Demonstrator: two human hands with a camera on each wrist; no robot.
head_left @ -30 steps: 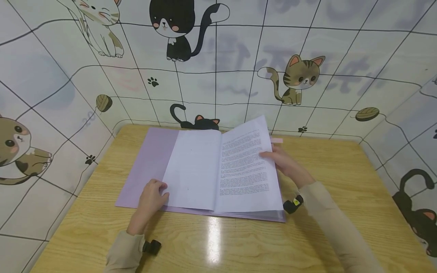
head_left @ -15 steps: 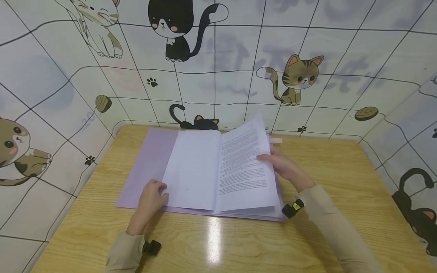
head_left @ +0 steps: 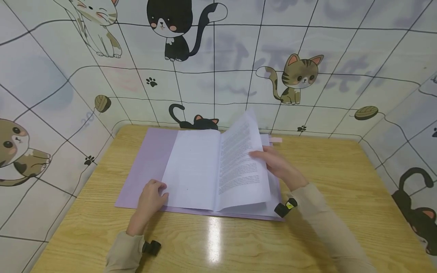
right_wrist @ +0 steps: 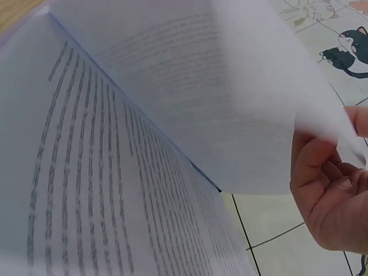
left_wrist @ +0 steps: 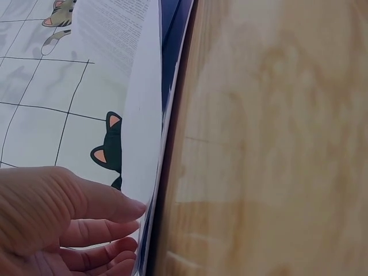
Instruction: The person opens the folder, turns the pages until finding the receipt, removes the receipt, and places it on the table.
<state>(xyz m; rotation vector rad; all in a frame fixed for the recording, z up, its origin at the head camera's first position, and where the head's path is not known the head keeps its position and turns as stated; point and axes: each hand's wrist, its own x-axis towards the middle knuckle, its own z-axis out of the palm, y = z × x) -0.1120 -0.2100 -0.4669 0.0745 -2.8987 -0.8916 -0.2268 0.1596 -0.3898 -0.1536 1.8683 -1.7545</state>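
Observation:
A purple folder [head_left: 149, 167] of printed paper lies spread on the table. Its left-hand page [head_left: 191, 170] is blank and flat. My right hand [head_left: 278, 165] pinches the outer edge of a printed page [head_left: 239, 163], thumb on the text side, and holds it bent up from the stack. In the right wrist view, that hand [right_wrist: 330, 195] grips the raised sheet [right_wrist: 259, 69], with lines of print on the page [right_wrist: 86, 172] beneath. My left hand [head_left: 150, 201] rests at the lower left edge of the blank page, fingers loosely bent, as the left wrist view also shows.
A wooden table [head_left: 191, 246] bears the folder. A pink tab [head_left: 275, 140] sticks out at the folder's upper right. Behind the table rises a wall [head_left: 235, 87] with cat drawings. Small black cameras [head_left: 151, 247] are worn on both wrists.
My right hand has moved left, lifting and curling the printed page further toward the middle; more of the sheet beneath shows. The left hand has stayed in place.

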